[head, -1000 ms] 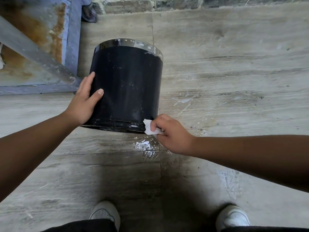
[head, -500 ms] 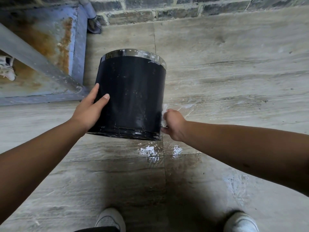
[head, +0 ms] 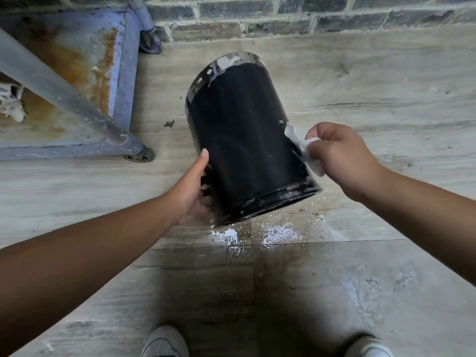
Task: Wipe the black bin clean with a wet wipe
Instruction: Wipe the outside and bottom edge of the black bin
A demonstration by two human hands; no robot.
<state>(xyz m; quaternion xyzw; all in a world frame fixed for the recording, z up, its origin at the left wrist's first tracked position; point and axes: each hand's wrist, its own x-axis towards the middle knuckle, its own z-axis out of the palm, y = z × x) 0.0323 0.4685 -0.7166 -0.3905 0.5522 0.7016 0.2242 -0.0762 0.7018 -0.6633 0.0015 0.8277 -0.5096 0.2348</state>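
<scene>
Tilting now, black bin (head: 244, 140) rotated; wet wipe (head: 306, 150) higher.

Floor (head: 360, 86): large pale tiles with grey wood-like streaks, dark grout lines crossing near the middle.
Puddle (head: 278, 231): lay shining on the tiles by the grout joint, whitish smears to its right.
Wall (head: 283, 16): dark grey brick, light mortar, along the top edge.
Metal frame (head: 77, 73): blue-grey, rust-stained, at upper left, with a slanting bar.
Light: soft daylight, a shadow at bottom centre.
</scene>
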